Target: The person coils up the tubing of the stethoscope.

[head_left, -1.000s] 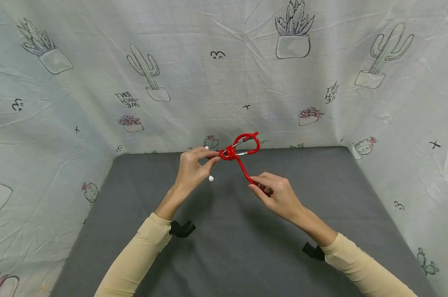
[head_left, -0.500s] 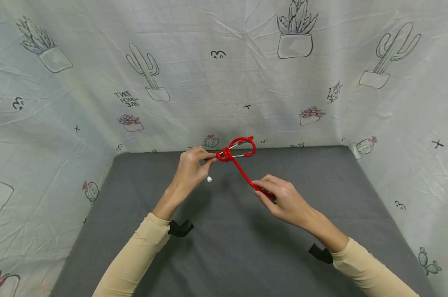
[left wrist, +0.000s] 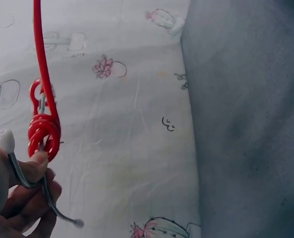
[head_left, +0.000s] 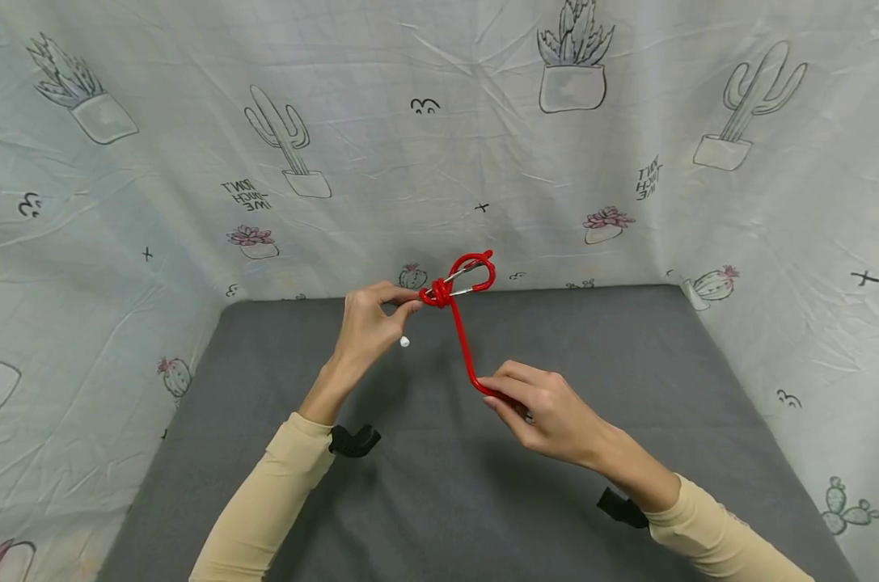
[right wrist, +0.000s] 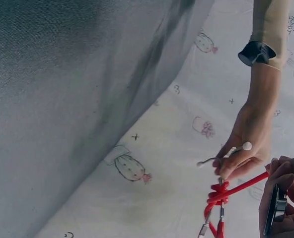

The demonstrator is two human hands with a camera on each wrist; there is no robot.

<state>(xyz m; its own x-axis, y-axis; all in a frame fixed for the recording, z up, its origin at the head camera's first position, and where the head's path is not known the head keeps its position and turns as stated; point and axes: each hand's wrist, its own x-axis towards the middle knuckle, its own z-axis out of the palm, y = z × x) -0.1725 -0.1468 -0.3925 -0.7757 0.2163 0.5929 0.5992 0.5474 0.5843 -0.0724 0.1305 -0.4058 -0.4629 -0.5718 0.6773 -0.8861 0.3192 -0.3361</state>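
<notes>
My left hand [head_left: 369,319] pinches the stem of a bent metal hook with white-tipped ends [left wrist: 50,198], at the base of a knot. The knot [head_left: 439,293] is several turns of red cord around a red-and-silver loop [head_left: 492,279], which looks like a carabiner and points up and right. From the knot a length of red cord [head_left: 464,343] runs down to my right hand [head_left: 548,412], which grips it between thumb and fingers. In the right wrist view a dark flat piece with a shiny metal part [right wrist: 276,210] also lies in that hand; its kind is unclear.
Both hands are raised over a grey cloth-covered surface [head_left: 439,485]. Behind it and at both sides hangs a pale curtain [head_left: 381,153] printed with potted cacti. Black wrist straps [head_left: 355,442] sit below the sleeves.
My right hand has moved down a little, and the cord now hangs more steeply from the knot. My left hand has shifted slightly up and left with the hook, knot and loop.
</notes>
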